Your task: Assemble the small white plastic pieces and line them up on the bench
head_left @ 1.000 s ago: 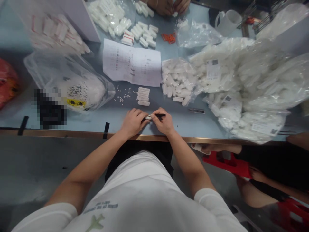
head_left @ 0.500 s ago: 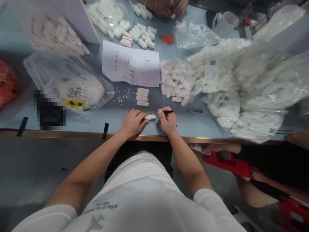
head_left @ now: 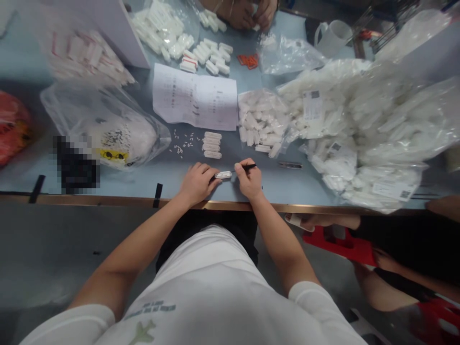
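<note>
My left hand [head_left: 197, 182] is closed at the fingertips on one end of a small, narrow white plastic casing [head_left: 223, 175] with a row of dark marks, held low over the table near its front edge. In my right hand [head_left: 248, 179] are slim black tweezers [head_left: 248, 166], gripped like a pen, their thin tip pointing left at the casing's right end. Whether the tip touches it I cannot tell. Behind the casing, several similar white casings [head_left: 212, 145] lie in a stacked row. Tiny white pieces [head_left: 178, 149] are scattered to their left.
A printed sheet [head_left: 196, 96] lies further back. Clear bags of white parts [head_left: 264, 117] fill the right side, with small snips [head_left: 291, 165] before them. A bag with a yellow label [head_left: 113, 154] sits left. Across the table, a co-worker's hands [head_left: 253, 14] work near orange pieces [head_left: 247, 61].
My hands and the casing keep nearly the same place; the tweezers have shifted very slightly left. The co-worker's fingers across the table have moved a little. The whole view has shifted slightly.
</note>
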The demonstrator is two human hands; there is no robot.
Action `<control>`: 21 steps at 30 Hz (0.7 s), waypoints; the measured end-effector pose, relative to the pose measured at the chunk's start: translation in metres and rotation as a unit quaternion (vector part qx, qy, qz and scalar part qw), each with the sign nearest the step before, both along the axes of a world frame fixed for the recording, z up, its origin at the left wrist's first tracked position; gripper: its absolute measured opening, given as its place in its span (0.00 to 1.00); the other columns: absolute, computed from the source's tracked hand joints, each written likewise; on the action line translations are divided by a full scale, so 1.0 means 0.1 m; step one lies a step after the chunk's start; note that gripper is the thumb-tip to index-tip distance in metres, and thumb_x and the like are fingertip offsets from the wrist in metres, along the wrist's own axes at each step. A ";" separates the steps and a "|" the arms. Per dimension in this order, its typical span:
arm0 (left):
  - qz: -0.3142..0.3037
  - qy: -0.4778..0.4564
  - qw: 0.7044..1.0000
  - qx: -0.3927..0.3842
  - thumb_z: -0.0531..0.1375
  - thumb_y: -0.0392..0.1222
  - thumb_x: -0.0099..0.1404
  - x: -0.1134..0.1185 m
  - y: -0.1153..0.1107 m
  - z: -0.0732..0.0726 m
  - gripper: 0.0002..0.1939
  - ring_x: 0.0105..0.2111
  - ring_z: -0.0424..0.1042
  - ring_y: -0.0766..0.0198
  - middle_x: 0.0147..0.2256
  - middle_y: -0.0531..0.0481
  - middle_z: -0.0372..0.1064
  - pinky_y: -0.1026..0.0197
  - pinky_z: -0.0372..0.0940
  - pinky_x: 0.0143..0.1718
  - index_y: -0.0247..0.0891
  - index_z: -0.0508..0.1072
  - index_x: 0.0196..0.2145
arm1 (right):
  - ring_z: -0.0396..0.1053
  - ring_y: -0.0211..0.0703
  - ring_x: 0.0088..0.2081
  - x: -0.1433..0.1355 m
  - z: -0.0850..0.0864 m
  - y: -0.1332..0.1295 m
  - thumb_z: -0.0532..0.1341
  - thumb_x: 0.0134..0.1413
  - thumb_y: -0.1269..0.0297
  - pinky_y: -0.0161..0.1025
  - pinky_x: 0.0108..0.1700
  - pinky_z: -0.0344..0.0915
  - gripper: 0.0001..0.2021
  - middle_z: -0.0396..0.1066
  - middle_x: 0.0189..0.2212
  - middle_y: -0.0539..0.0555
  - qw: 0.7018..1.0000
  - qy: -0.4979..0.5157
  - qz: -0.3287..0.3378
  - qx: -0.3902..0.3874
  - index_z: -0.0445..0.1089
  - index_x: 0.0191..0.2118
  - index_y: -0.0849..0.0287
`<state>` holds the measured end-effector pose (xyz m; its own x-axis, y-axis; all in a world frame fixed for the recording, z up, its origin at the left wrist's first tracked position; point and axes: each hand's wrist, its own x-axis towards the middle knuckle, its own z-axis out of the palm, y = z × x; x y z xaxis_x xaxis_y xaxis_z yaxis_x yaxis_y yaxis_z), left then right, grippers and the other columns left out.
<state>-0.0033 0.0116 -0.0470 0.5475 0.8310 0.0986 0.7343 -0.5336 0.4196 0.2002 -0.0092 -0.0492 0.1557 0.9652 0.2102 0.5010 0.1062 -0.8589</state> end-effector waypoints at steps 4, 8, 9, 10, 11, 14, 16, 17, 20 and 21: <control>0.004 -0.007 1.000 -0.004 0.56 0.51 0.70 -0.01 -0.02 0.00 0.16 0.42 0.66 0.52 0.40 0.42 0.72 0.50 0.61 0.45 0.40 0.76 0.45 | 0.63 0.38 0.28 0.04 -0.05 0.04 0.55 0.64 0.48 0.38 0.36 0.61 0.16 0.63 0.24 0.46 0.998 0.041 -0.045 0.005 0.63 0.31 0.54; 0.018 0.004 1.000 -0.006 0.56 0.49 0.69 -0.03 0.01 0.02 0.14 0.42 0.67 0.51 0.40 0.41 0.72 0.49 0.61 0.44 0.40 0.76 0.45 | 0.62 0.38 0.28 0.05 -0.10 0.06 0.54 0.64 0.46 0.37 0.35 0.61 0.17 0.63 0.24 0.46 0.997 0.049 -0.057 0.006 0.63 0.32 0.54; 0.035 0.006 0.999 0.001 0.56 0.49 0.69 -0.04 0.03 0.03 0.14 0.43 0.67 0.50 0.41 0.40 0.72 0.49 0.61 0.44 0.40 0.75 0.45 | 0.62 0.38 0.28 0.05 -0.11 0.06 0.55 0.64 0.46 0.37 0.35 0.61 0.17 0.63 0.24 0.46 0.997 0.050 -0.056 0.006 0.63 0.32 0.55; 0.061 0.008 0.998 0.011 0.57 0.50 0.69 -0.06 0.05 0.03 0.15 0.44 0.67 0.49 0.42 0.40 0.72 0.48 0.60 0.45 0.40 0.75 0.46 | 0.63 0.37 0.28 0.05 -0.11 0.07 0.55 0.64 0.46 0.37 0.35 0.61 0.17 0.63 0.24 0.46 0.997 0.053 -0.056 0.006 0.63 0.32 0.55; 0.092 0.008 0.995 0.022 0.57 0.51 0.69 -0.07 0.07 0.04 0.16 0.45 0.67 0.48 0.44 0.39 0.72 0.47 0.60 0.45 0.39 0.74 0.47 | 0.63 0.37 0.28 0.05 -0.10 0.07 0.55 0.63 0.46 0.37 0.35 0.61 0.17 0.63 0.24 0.46 0.997 0.056 -0.055 0.005 0.63 0.31 0.55; 0.163 0.001 0.986 0.044 0.59 0.53 0.67 -0.11 0.13 0.03 0.19 0.47 0.67 0.45 0.46 0.37 0.71 0.46 0.59 0.47 0.38 0.71 0.49 | 0.62 0.37 0.27 0.03 -0.06 0.07 0.57 0.62 0.47 0.37 0.35 0.61 0.17 0.62 0.23 0.45 0.995 0.081 -0.055 0.003 0.63 0.30 0.55; 0.168 -0.004 0.985 0.044 0.60 0.53 0.66 -0.13 0.14 0.00 0.19 0.47 0.67 0.45 0.46 0.38 0.71 0.46 0.59 0.47 0.39 0.70 0.49 | 0.62 0.37 0.27 0.01 -0.03 0.07 0.57 0.61 0.47 0.37 0.35 0.62 0.17 0.62 0.23 0.45 0.993 0.103 -0.051 0.009 0.63 0.29 0.55; 0.167 -0.007 0.985 0.043 0.60 0.53 0.66 -0.14 0.13 -0.01 0.18 0.47 0.67 0.46 0.46 0.38 0.71 0.47 0.59 0.48 0.40 0.70 0.49 | 0.63 0.37 0.27 0.01 -0.02 0.07 0.57 0.62 0.47 0.37 0.35 0.63 0.17 0.63 0.23 0.46 0.993 0.110 -0.047 0.014 0.64 0.29 0.55; 0.166 -0.027 0.985 0.048 0.58 0.50 0.68 -0.16 0.12 -0.06 0.16 0.47 0.67 0.47 0.45 0.39 0.72 0.47 0.59 0.48 0.40 0.70 0.49 | 0.67 0.39 0.31 0.01 0.00 0.08 0.53 0.64 0.47 0.39 0.40 0.66 0.19 0.68 0.26 0.50 0.992 0.114 -0.043 0.025 0.64 0.28 0.55; 0.168 -0.037 0.984 0.050 0.58 0.50 0.68 -0.16 0.12 -0.07 0.15 0.46 0.68 0.48 0.45 0.39 0.72 0.48 0.59 0.48 0.40 0.70 0.48 | 0.68 0.40 0.33 0.03 0.00 0.08 0.52 0.65 0.47 0.40 0.41 0.67 0.20 0.69 0.28 0.51 0.993 0.106 -0.051 0.026 0.65 0.28 0.55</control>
<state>-0.0195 0.0239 -0.0543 0.2327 0.9475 0.2191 0.8454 -0.3084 0.4360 0.2035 -0.0007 -0.0496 0.2975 0.9308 0.2122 0.3191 0.1125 -0.9410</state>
